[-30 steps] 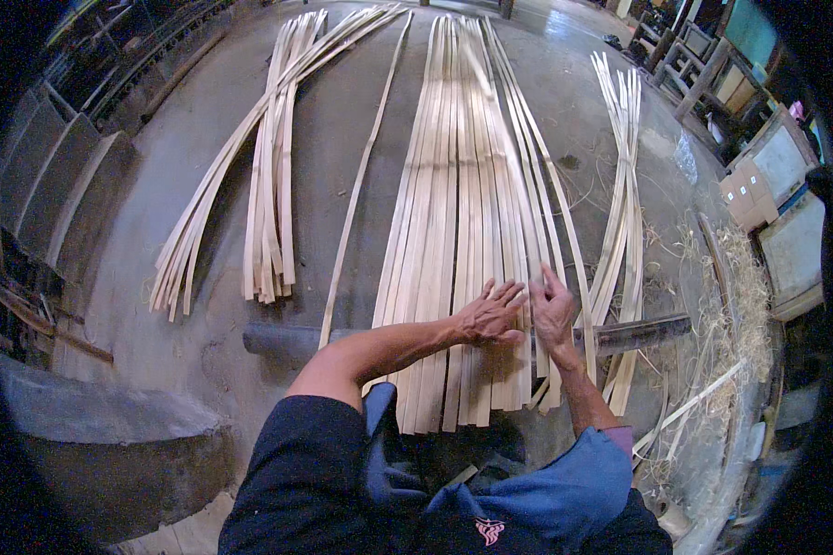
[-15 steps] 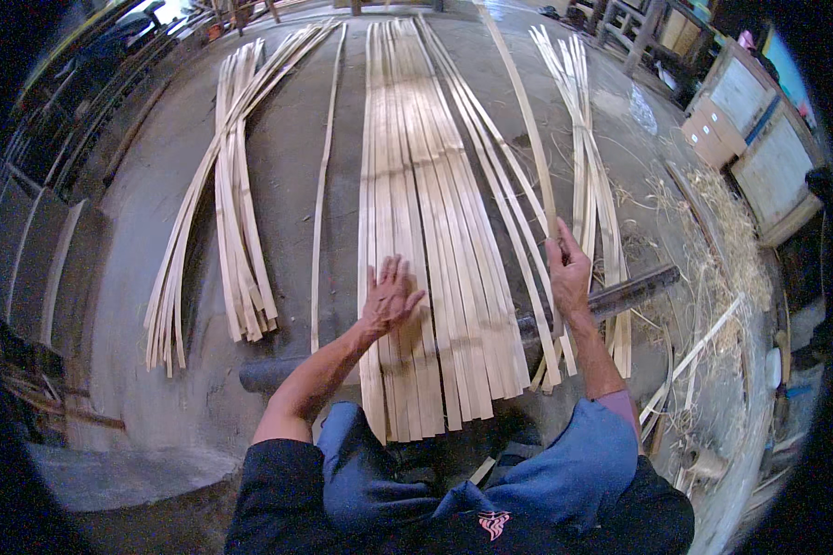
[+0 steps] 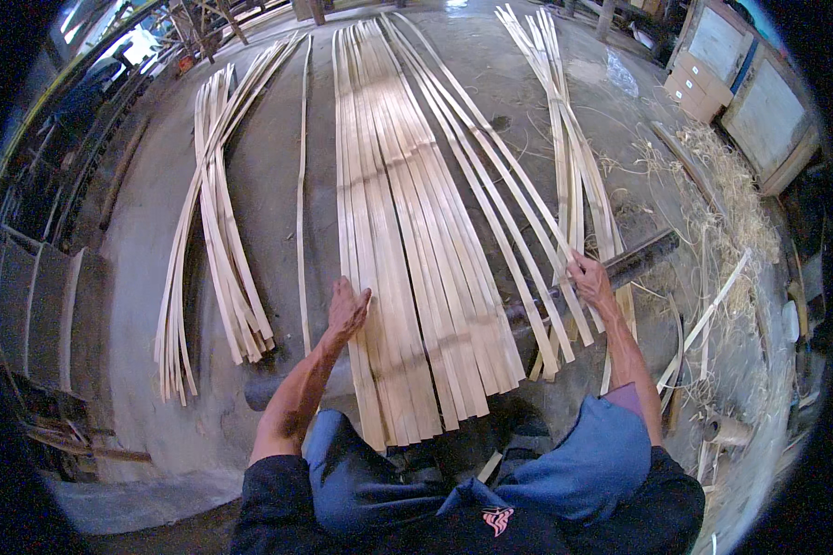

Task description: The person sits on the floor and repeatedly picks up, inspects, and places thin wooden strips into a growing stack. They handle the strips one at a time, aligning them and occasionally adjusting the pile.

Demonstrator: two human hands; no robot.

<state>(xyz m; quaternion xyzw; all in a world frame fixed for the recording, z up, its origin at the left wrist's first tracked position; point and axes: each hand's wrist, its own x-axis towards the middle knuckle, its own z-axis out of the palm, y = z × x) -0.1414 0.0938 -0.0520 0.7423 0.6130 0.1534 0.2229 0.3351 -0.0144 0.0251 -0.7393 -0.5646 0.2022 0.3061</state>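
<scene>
A row of long pale bamboo strips [image 3: 407, 213] lies side by side in front of me, with a narrow dark gap partway across. My left hand [image 3: 348, 308] touches the row's left edge, fingers pointing away from me and thumb toward the strips. To the right, my right hand [image 3: 590, 280] pinches a single bamboo strip [image 3: 518, 180] near its close end. That strip slants far and left, alongside several loose strips [image 3: 481, 199] fanned beside the row. Under the near part of the strips runs a dark round pole [image 3: 640, 256].
Crossed bundles of strips lie at left [image 3: 215, 157] and right [image 3: 565, 111]. One lone strip [image 3: 303, 185] rests left of the row. Curly shavings [image 3: 727, 203] spread at far right, near cardboard boxes [image 3: 699, 88]. Dark panels [image 3: 51, 305] stand at the left side.
My left hand has slid from atop the row to its left edge. My right hand has brought its strip down beside the loose strips, its far end swinging left. The whole view has shifted slightly.
</scene>
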